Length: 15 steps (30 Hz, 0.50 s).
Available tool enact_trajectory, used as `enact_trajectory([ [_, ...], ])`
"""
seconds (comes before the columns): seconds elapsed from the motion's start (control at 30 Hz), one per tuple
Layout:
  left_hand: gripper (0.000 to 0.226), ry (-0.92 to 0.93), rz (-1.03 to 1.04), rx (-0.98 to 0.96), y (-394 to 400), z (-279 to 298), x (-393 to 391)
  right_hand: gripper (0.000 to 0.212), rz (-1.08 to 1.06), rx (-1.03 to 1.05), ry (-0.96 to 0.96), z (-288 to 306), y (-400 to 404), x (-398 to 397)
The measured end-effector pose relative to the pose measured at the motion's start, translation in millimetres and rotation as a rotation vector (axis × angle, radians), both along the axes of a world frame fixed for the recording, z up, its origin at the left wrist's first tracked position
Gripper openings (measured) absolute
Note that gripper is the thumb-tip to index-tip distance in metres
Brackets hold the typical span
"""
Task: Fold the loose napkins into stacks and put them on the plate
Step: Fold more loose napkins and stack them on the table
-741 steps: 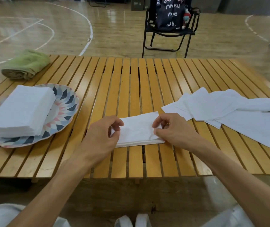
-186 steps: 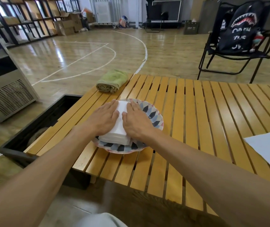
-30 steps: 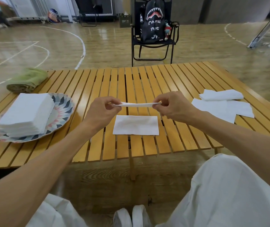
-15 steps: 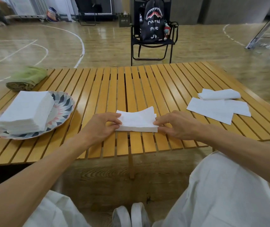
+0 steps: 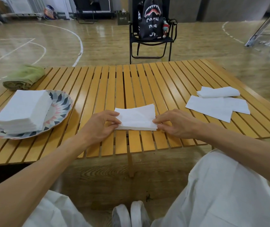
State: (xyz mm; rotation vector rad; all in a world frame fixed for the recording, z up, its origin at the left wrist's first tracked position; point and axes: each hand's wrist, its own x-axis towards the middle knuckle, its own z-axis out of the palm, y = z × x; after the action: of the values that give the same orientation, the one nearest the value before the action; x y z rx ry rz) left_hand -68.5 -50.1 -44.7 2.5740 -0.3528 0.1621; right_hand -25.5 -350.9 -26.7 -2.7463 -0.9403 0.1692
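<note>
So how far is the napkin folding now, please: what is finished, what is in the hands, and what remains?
Done: a tall stack of folded napkins sits on the patterned plate. In hand: the left hand and right hand each pinch an end of a small folded pile on the table, not yet on the plate. Left: a few loose napkins lie at the right, one partly folded.
</note>
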Motion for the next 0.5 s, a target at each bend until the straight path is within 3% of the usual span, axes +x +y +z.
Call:
enact_trajectory([
  [0.5, 0.012, 0.024, -0.024, 0.078, 2.5, -8.9, 3.2, 0.030, 0.009, -0.022, -0.028, -4.7, 2.9, 4.7],
])
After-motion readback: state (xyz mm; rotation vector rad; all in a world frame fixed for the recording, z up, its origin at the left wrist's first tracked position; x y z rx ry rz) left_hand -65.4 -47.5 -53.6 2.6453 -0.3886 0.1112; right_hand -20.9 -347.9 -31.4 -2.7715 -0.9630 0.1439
